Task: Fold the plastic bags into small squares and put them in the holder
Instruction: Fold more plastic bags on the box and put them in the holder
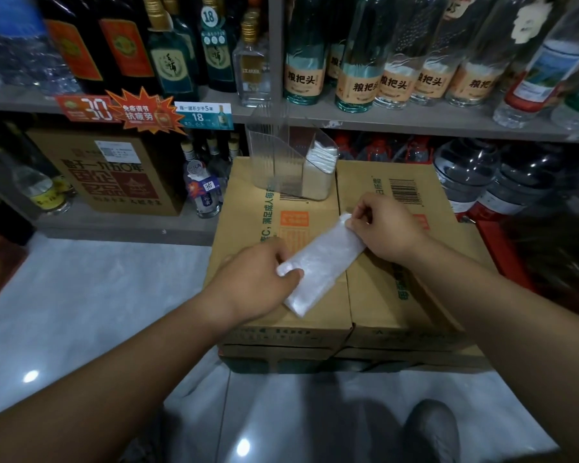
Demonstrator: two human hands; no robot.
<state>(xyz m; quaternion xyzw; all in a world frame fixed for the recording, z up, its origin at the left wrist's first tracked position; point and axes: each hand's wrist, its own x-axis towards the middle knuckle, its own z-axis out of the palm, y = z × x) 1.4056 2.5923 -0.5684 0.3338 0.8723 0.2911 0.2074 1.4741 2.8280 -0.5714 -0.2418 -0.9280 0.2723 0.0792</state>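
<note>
Head view, single frame.

Plastic bag [318, 262] — already folded down to a long narrow strip — lies diagonally across the tops of two cardboard boxes [398, 295] set side by side. It crosses the seam between them, with its near end toward the left and its far end toward the right.

Left hand [254, 279]: palm down, fingers curled, thumb laid on top of the strip's near end and pinching it.

Right hand [386, 228]: thumb and fingertips pinch the far end of the strip (cannot tell whether that end is lifted off the cardboard). Both forearms are bare.

Holder [281, 162]: clear plastic, upright at the far edge of the left box, just beside the seam. It stands beyond both hands and touches neither. A stack of white folded bags [321, 157] sits in its right-hand compartment.

Surroundings: a grey shelf [415, 118] runs behind the boxes, lined with labelled bottles [358, 78], and more bottles stand on the level below. The floor [97, 295] is pale and glossy — two light reflections show on it. A grey shoe [428, 429] is at the bottom edge.
</note>
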